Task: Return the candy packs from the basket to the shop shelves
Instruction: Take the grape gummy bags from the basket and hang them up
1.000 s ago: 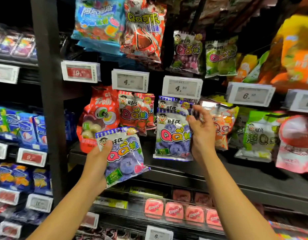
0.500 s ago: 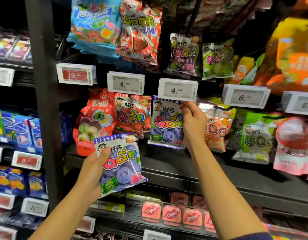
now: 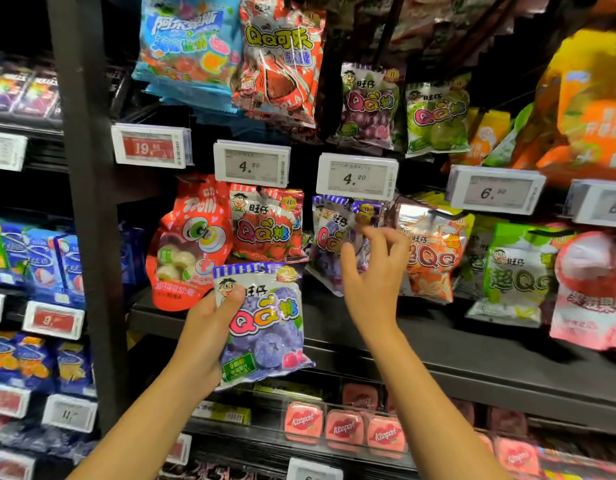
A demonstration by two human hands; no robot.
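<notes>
A purple candy pack (image 3: 265, 327) is gripped in the left hand (image 3: 209, 327), below the shelf hooks. The right hand (image 3: 372, 275), fingers spread and holding nothing, hovers before purple packs (image 3: 329, 233) hanging under a 4.20 price tag (image 3: 356, 176).

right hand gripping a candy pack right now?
No: the right hand is open with fingers spread in front of the hung blueberry pack, while only the left hand grips a blueberry pack.
</notes>
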